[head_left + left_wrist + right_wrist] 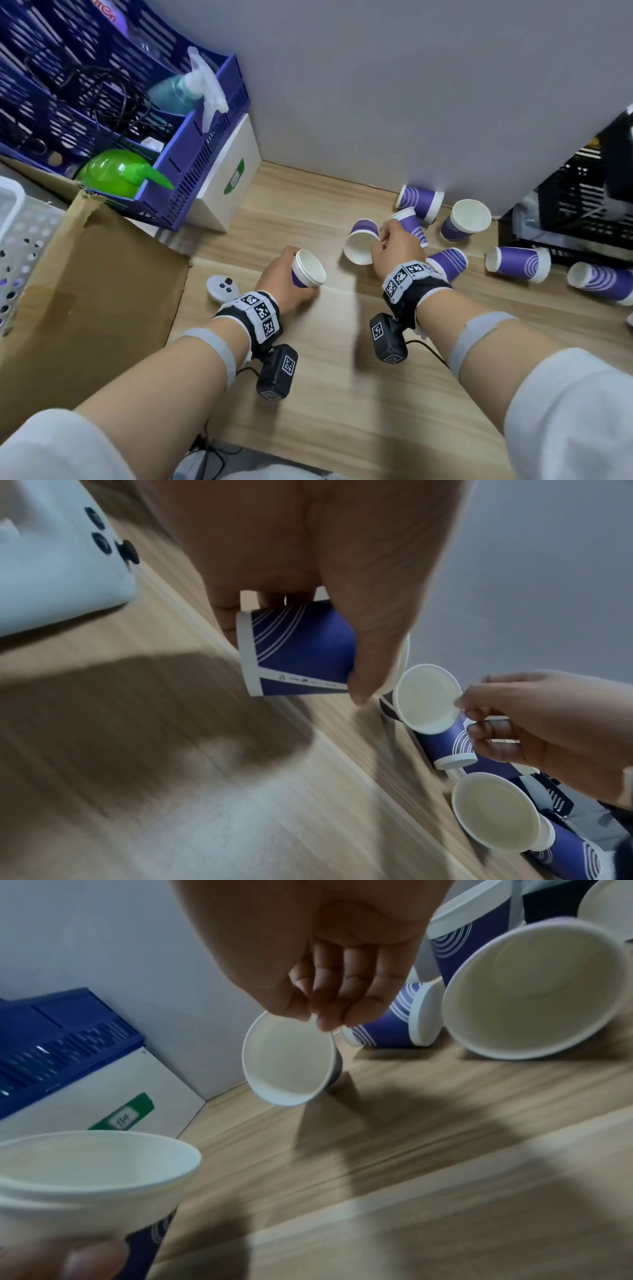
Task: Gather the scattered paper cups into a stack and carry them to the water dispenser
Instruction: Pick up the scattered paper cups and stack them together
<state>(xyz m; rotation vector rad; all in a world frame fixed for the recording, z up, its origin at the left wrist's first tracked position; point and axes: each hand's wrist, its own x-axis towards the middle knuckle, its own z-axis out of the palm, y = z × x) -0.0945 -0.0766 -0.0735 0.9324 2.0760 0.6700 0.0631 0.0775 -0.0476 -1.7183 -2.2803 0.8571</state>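
Note:
Purple-and-white paper cups lie on the wooden floor (342, 377). My left hand (279, 274) grips a short nested stack of cups (308, 270), tilted with the mouth toward the right; its purple side (298, 653) shows under my thumb. My right hand (390, 243) pinches the rim of a single cup (361, 245) held just above the floor, mouth toward the stack (85, 1172). In the right wrist view the pinched cup (287, 1061) hangs from my fingertips. Several loose cups lie behind and right of that hand, such as one (419, 202) by the wall, one (467, 219) and one (519, 263).
A cardboard box (85, 281) fills the left. Behind it a purple crate (191, 137) rests on a white box (226, 178). A white controller (222, 287) lies by my left wrist. A grey wall (376, 102) closes the back, and a black crate (582, 205) stands at the right.

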